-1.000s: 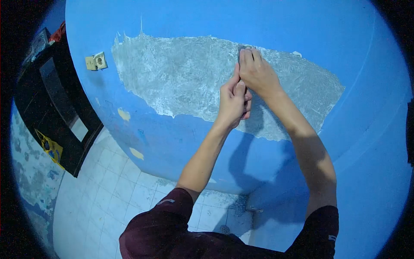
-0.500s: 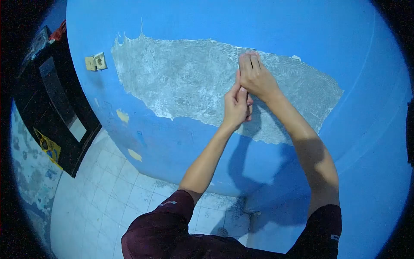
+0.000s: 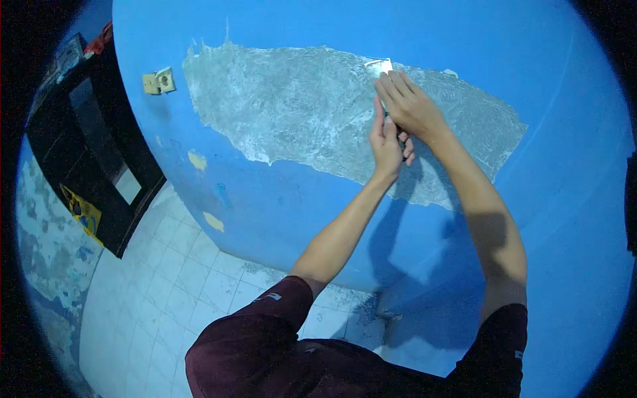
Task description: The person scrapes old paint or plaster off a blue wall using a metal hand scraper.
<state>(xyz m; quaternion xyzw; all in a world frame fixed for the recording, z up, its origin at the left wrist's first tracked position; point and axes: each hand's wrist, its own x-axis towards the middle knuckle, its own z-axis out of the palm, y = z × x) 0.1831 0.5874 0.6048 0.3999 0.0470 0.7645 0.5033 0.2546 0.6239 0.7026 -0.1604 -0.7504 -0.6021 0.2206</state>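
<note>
A scraper with a shiny metal blade (image 3: pixel 379 66) lies against the upper edge of a bare grey patch (image 3: pixel 285 99) on the blue wall. Low on the tool, my left hand (image 3: pixel 388 149) is closed round the dark handle, which shows only in part between its fingers. My right hand (image 3: pixel 413 111) is just above it, fingers pressed together along the lower part of the blade; its thumb is hidden. Both hands are on the scraper, and the blade's lower end is covered by them.
A pale wall socket (image 3: pixel 158 81) sits left of the patch on the blue wall (image 3: pixel 478 33). Beyond the wall's left edge stands a dark cabinet or door (image 3: pixel 96 146) with a yellow bag (image 3: pixel 81 213). White floor tiles (image 3: pixel 159 278) lie below.
Both hands have shifted slightly right in view. My right fingers have straightened and slid off the blade's upper part, so the shiny metal now shows. The camera view has tilted a little.
</note>
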